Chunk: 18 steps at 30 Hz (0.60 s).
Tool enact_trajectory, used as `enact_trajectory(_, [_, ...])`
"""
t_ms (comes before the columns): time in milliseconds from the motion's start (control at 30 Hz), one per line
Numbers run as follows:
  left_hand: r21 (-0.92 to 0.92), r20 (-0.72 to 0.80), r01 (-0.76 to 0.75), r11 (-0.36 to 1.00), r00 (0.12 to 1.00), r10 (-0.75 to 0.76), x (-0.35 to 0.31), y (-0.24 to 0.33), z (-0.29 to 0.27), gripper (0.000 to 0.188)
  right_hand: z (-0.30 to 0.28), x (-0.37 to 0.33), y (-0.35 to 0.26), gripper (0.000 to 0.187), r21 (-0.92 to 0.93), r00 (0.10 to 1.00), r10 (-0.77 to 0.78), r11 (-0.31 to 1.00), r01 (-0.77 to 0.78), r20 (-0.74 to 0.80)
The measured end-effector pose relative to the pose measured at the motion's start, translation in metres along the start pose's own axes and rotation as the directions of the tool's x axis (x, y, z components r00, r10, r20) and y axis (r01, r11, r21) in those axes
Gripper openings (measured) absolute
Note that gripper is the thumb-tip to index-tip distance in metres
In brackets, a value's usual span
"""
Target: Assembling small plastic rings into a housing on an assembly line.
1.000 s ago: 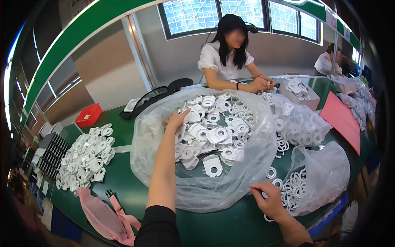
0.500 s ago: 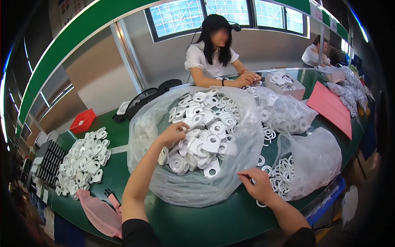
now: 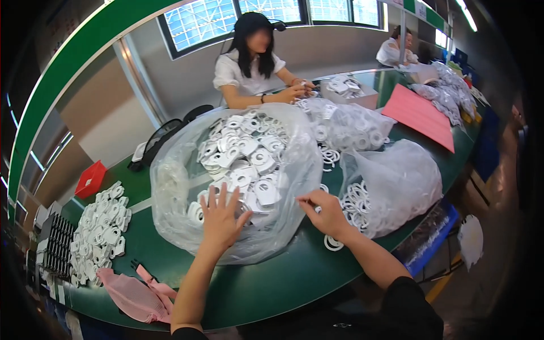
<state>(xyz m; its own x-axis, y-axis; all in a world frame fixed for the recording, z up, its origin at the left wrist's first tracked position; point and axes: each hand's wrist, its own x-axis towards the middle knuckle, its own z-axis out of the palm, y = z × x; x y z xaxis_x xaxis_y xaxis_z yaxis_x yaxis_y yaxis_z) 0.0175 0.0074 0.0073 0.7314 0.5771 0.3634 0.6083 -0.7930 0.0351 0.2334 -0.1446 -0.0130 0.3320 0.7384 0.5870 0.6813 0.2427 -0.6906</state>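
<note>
A big clear plastic bag (image 3: 170,226) lies opened out on the green table, heaped with white flat plastic parts (image 3: 241,148), each with a round hole. Over the near edge of this heap my left hand (image 3: 222,222) is open, its fingers spread, with nothing held. At the bag's right rim, my right hand (image 3: 330,215) is closed in a pinch. A small white bit shows under its fingers, but I cannot make out whether it is held. White plastic rings (image 3: 356,207) lie just right of that hand, spilling from a second clear bag (image 3: 405,187).
White parts (image 3: 102,232) are piled at left beside black stacked trays (image 3: 56,241), a red bin (image 3: 90,179) and a pink mesh item (image 3: 133,297). Across the table a co-worker (image 3: 249,68) handles small parts near a white-filled box (image 3: 362,101). A pink board (image 3: 419,116) lies far right.
My left hand has drawn back toward me from the heap and spread its fingers. My right hand stays pinched by the bag's rim. The whole view has shifted.
</note>
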Motion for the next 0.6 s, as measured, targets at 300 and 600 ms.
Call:
enact_trajectory(300, [-0.638, -0.163, -0.311, 0.705, 0.949, 0.272, -0.005, 0.106, 0.016, 0.042, -0.113, -0.015, 0.006, 0.018, -0.266, 0.962, 0.275, 0.926, -0.267, -0.010])
enact_trajectory(600, [-0.591, -0.078, -0.105, 0.800, 0.994, 0.073, 0.036, 0.140, 0.078, 0.052, -0.143, -0.048, 0.035, 0.045, -0.813, 0.973, 0.229, 0.563, -0.148, -0.018])
